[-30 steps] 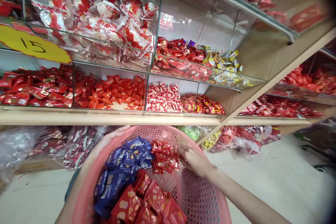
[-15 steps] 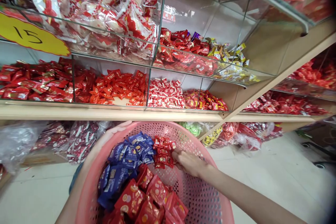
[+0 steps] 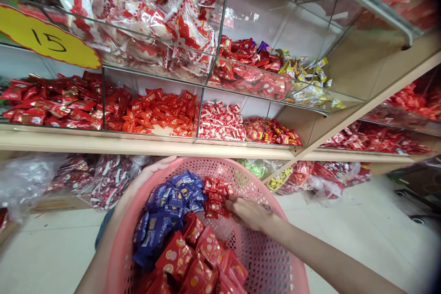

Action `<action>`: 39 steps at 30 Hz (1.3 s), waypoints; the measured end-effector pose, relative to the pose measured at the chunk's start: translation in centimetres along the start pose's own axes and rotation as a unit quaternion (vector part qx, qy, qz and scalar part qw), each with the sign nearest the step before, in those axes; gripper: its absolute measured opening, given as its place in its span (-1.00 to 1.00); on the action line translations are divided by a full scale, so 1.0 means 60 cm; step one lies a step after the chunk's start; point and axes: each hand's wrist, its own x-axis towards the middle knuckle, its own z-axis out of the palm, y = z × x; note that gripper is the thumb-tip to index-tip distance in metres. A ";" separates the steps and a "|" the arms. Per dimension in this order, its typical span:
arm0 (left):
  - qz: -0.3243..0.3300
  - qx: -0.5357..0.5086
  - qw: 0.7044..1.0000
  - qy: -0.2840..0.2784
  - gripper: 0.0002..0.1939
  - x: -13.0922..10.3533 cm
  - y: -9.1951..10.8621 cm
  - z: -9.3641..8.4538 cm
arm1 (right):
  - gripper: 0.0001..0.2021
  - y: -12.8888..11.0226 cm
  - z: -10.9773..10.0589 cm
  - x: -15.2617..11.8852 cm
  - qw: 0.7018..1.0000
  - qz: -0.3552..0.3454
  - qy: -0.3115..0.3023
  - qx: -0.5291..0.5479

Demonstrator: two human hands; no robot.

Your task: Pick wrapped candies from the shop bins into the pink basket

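Note:
A pink perforated plastic basket point(image 3: 119, 243) fills the lower middle of the view. My left hand point(image 3: 156, 168) is closed over its far left rim, with the forearm along the outside. Inside lie blue candy packets point(image 3: 156, 234) at the left, larger red packets point(image 3: 177, 255) at the near side and small red-wrapped candies point(image 3: 215, 195) at the far side. My right hand point(image 3: 246, 212) reaches in from the right, fingers curled and pinched at the edge of the small red candies. Its fingertips are partly hidden.
Shelves with glass dividers hold wrapped candies, among them red ones point(image 3: 161, 110) and red-and-white ones point(image 3: 222, 121). A wooden shelf edge point(image 3: 103, 143) runs just beyond the basket. A yellow price sign point(image 3: 48, 41) reads 15. Bagged candies point(image 3: 113, 179) lie below, above the tiled floor point(image 3: 344, 220).
The view has shifted slightly, so shelves and basket sit a little further right. Both hands keep about the same places on the basket and at the small red candies.

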 end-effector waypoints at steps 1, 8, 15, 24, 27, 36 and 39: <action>-0.002 0.002 1.000 -0.004 -0.43 0.000 0.000 -0.001 | -0.73 -0.001 0.002 0.001 1.000 0.001 0.004 0.005; 0.000 0.015 1.000 -0.015 -0.47 -0.002 0.001 0.000 | -0.76 -0.013 -0.003 0.004 0.996 0.067 0.023 0.053; 0.002 -0.014 1.000 -0.004 -0.41 -0.001 0.000 0.002 | -0.77 -0.025 -0.008 0.019 0.989 0.135 0.021 0.055; -0.007 -0.006 0.999 -0.039 -0.34 0.003 -0.003 -0.011 | -0.85 -0.026 -0.083 -0.008 0.989 0.110 0.098 0.021; 0.010 -0.001 0.998 -0.054 -0.34 0.015 -0.006 -0.021 | -0.77 -0.016 -0.210 -0.040 0.968 0.077 0.239 0.008; 0.035 0.035 0.996 -0.076 -0.29 0.044 -0.017 -0.045 | -0.88 0.072 -0.533 0.003 0.861 0.105 0.488 0.102; 0.031 0.038 0.995 -0.085 -0.23 0.046 -0.018 -0.048 | -0.80 0.092 -0.555 0.042 0.896 0.084 0.377 0.219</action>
